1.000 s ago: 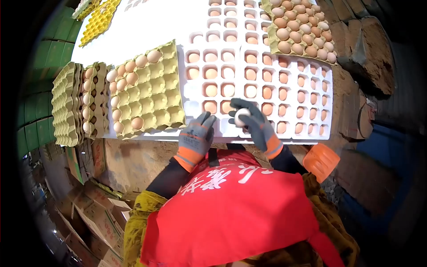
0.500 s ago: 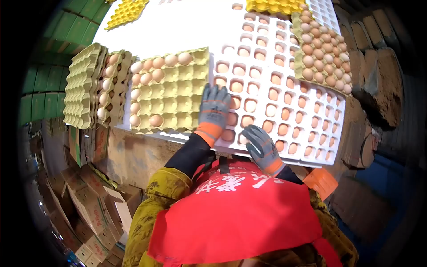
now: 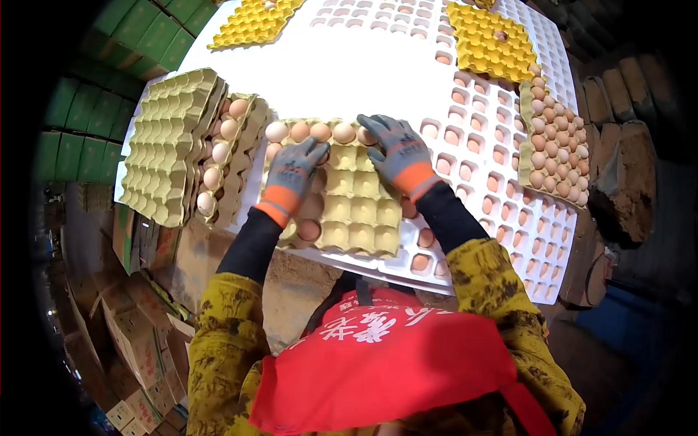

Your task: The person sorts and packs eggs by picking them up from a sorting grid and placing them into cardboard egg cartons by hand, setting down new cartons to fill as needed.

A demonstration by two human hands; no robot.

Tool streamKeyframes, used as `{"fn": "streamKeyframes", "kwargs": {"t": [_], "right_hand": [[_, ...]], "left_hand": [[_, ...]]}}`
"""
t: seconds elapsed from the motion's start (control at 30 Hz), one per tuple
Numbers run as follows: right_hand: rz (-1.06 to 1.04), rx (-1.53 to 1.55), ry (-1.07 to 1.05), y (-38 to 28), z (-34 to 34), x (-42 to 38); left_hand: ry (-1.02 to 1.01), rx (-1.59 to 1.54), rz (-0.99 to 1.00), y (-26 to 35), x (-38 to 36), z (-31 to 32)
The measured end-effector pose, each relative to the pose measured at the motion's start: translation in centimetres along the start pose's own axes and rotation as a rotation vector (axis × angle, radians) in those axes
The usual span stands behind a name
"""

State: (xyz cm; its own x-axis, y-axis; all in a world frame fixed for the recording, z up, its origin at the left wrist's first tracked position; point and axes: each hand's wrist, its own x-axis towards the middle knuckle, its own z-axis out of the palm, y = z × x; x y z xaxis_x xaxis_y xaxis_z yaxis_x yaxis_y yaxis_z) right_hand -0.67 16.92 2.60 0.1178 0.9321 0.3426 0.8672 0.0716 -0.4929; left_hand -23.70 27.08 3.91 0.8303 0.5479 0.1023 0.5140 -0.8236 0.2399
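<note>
From my head cam, my left hand (image 3: 293,174) curls palm-down over eggs in the pulp tray (image 3: 363,185), though I can't tell if it's gripping one. My right hand (image 3: 407,156) has fingers and thumb astride the end egg (image 3: 366,136) in the tray's far row, again can't tell if it's pinched, with the white cell tray just beside. I'd say keep fingertip pressure light, lift or lower straight, and don't knock neighbours.
</note>
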Motion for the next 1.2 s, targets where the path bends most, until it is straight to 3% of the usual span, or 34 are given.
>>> {"fn": "streamKeyframes", "kwargs": {"t": [0.07,0.13,0.17,0.27,0.3,0.33,0.37,0.43,0.47,0.53,0.57,0.6,0.63,0.67,0.7,0.73,0.8,0.87,0.9,0.93,0.97,1.0,1.03,1.07,1.1,1.2], "right_hand": [[0.048,-0.200,-0.188,0.6,2.2,1.6],[0.157,0.047,-0.122,1.1,1.8,2.1],[0.387,0.451,-0.020,0.8,1.7,1.8],[0.684,1.448,0.209,0.7,-0.3,1.6],[0.653,1.471,0.228,-0.2,-0.6,2.0],[0.715,1.194,0.017,0.0,-0.6,2.7],[0.535,0.820,0.009,-1.0,0.0,3.4],[0.216,0.170,-0.053,-2.7,2.3,5.3],[0.135,-0.116,-0.069,-3.1,3.8,5.4],[0.217,-0.158,-0.258,-2.4,5.1,5.8],[0.268,0.008,-0.146,-2.2,4.8,5.3],[0.312,0.177,-0.036,-2.1,4.1,4.7],[0.643,0.723,-0.023,-2.6,3.2,4.5],[0.722,1.091,0.039,-2.6,1.5,4.1],[0.706,1.264,0.095,-3.9,0.0,4.5],[0.690,1.438,0.163,-4.9,-0.9,4.7],[0.697,1.270,-0.065,-4.2,0.0,5.8],[0.451,0.919,-0.188,-4.8,2.7,7.9],[0.300,0.617,-0.191,-4.9,4.4,8.7],[0.150,0.315,-0.189,-5.7,5.7,9.7],[0.221,0.052,-0.296,-6.3,6.8,10.6],[0.153,-0.215,-0.365,-7.3,7.3,11.3],[0.120,-0.336,-0.459,-7.8,7.7,12.2],[0.092,-0.462,-0.553,-8.2,8.0,13.0],[0.077,-0.506,-0.627,-8.5,8.0,13.6],[0.113,-0.245,-0.447,-6.7,7.7,12.7]], "left_hand": [[-0.041,0.002,0.022,-1.5,1.2,0.7],[-0.041,-0.105,0.042,-3.0,1.9,1.0],[0.092,-0.227,0.055,-3.4,1.4,0.6],[0.212,-1.244,-0.467,-2.7,0.5,-2.7],[0.174,-1.580,-0.573,-3.3,0.9,-3.1],[0.305,-1.789,-0.408,-3.8,0.8,-2.1],[0.192,-1.625,-0.504,-4.5,1.4,-2.1],[0.215,-0.839,-0.323,-3.7,3.0,-2.4],[0.341,-0.389,0.012,-4.2,4.0,-1.1],[-0.106,0.180,0.062,-4.7,5.9,1.2],[-0.161,0.175,0.055,-4.8,6.3,1.6],[-0.097,0.004,-0.004,-5.2,6.1,0.8],[-0.035,-0.171,-0.064,-5.4,5.4,-0.5],[0.028,-0.351,-0.133,-5.4,4.4,-1.6],[0.144,-0.728,-0.271,-5.3,2.8,-2.6],[0.227,-1.035,-0.216,-5.9,1.5,-3.4],[0.074,-1.828,-0.491,-5.6,-2.0,-6.3],[0.093,-2.108,-0.439,-6.0,-4.6,-6.0],[0.132,-2.033,-0.409,-6.2,-5.1,-5.1],[0.024,-1.824,-0.558,-6.9,-5.3,-5.1],[0.049,-1.413,-0.455,-7.0,-5.0,-4.5],[0.070,-1.003,-0.350,-6.9,-4.6,-3.6],[0.232,-0.530,-0.183,-6.3,-4.1,-3.2],[0.144,-0.347,-0.259,-5.6,-3.9,-3.4],[0.109,-0.243,-0.264,-5.1,-3.4,-3.6],[0.006,0.011,-0.229,-5.0,-1.6,-1.4]]}}
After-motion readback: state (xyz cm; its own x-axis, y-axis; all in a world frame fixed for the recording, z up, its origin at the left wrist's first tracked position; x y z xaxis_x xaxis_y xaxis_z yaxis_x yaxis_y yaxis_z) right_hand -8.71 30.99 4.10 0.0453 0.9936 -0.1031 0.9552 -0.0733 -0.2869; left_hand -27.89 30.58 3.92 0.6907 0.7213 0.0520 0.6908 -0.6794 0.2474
